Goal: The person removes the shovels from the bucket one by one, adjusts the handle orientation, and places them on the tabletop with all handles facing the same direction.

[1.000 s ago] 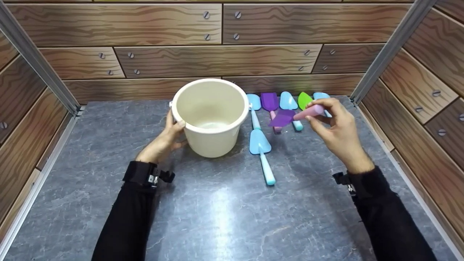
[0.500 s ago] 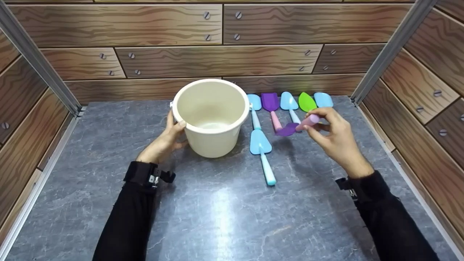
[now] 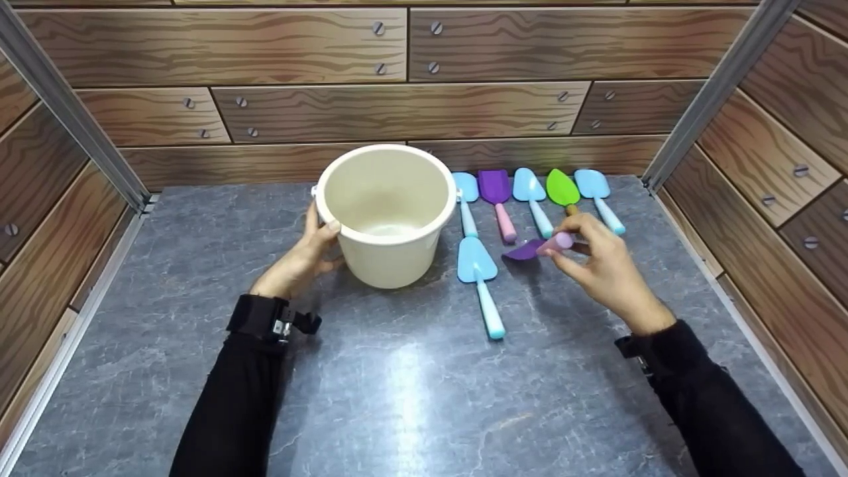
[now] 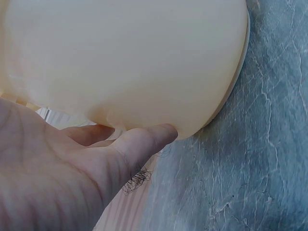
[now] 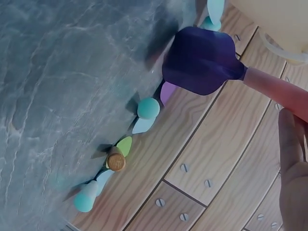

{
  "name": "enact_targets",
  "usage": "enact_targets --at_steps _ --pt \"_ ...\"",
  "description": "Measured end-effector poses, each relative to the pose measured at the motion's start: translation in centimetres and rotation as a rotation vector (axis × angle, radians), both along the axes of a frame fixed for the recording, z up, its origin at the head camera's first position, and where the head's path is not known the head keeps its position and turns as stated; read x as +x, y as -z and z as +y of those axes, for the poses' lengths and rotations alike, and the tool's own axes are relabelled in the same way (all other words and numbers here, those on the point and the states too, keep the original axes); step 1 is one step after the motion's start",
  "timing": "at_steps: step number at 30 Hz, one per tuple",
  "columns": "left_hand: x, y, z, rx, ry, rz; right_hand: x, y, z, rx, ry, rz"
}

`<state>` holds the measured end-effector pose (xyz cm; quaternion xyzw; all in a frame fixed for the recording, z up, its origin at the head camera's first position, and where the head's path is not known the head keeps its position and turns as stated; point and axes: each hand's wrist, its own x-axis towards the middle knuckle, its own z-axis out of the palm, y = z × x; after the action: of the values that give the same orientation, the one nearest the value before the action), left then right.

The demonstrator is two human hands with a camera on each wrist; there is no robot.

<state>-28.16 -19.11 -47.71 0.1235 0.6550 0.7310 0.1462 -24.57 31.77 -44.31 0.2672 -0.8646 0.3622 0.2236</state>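
Observation:
A cream bucket (image 3: 391, 262) stands upright on the grey table, its inside bare as far as it shows. My left hand (image 3: 299, 255) grips its left side, thumb at the rim and fingers round the outer wall; in the left wrist view the fingertips (image 4: 168, 132) touch the wall. Between thumb and fingers, my right hand (image 3: 603, 268) pinches the pink handle of a purple toy shovel (image 3: 525, 250). This shovel is held above the table, its blade pointing left and its handle end toward the head camera. The right wrist view shows its blade (image 5: 202, 60) plainly.
Along the back wall lie several more toy shovels: a purple one (image 3: 494, 187), a green one (image 3: 562, 188) and blue ones, such as the rightmost (image 3: 591, 184). Another blue shovel (image 3: 476, 258) lies nearer, right of the bucket. Wood-patterned walls (image 3: 397, 112) enclose the table.
My right hand has brought the purple shovel down and slightly toward me, turning its handle end more toward the head camera. The left hand and the bucket hold their place.

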Motion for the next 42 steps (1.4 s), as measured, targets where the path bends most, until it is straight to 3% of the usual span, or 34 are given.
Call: enact_targets --at_steps 8,12,29,42 --pt "0.0 0.0 0.0 -0.001 0.002 0.007 0.1 0.0 0.3 0.131 -0.159 0.079" --pt "-0.1 0.1 0.0 0.013 0.004 0.01 0.2 0.2 0.4 0.174 -0.239 0.071" --pt "-0.1 0.1 0.0 0.015 0.002 0.011 0.9 1.4 0.2 0.44 -0.29 -0.154" --pt "-0.1 0.0 -0.1 -0.007 0.005 0.005 0.5 2.1 0.3 0.558 -0.331 -0.355"
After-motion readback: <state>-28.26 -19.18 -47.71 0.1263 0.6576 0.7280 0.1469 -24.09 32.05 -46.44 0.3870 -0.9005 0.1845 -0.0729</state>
